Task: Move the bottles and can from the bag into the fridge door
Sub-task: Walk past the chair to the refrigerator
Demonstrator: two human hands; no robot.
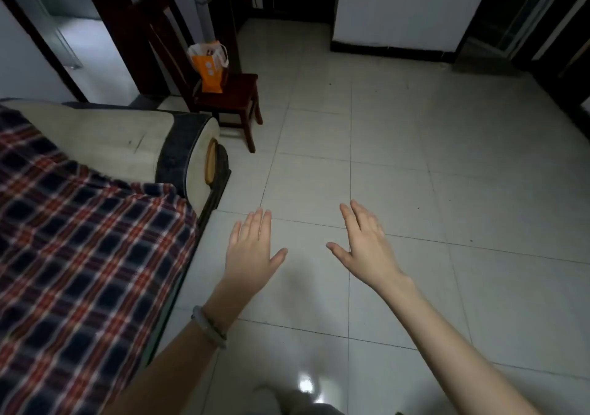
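Observation:
An orange and white bag (209, 67) with white handles stands upright on the seat of a dark wooden chair (237, 94) at the upper left. Its contents are too small and dark to make out. Behind the chair, at the far left, stands a pale grey fridge (92, 60) with its door closed. My left hand (253, 248) and my right hand (364, 245) are stretched out low over the tiled floor, palms down, fingers spread, holding nothing. Both are well short of the chair and the bag.
A sofa (134, 140) with a cream armrest and a red and navy plaid blanket (79, 239) fills the left side. Pale floor tiles (415, 159) run ahead and to the right. A white wall panel (402, 5) and dark doorways line the back.

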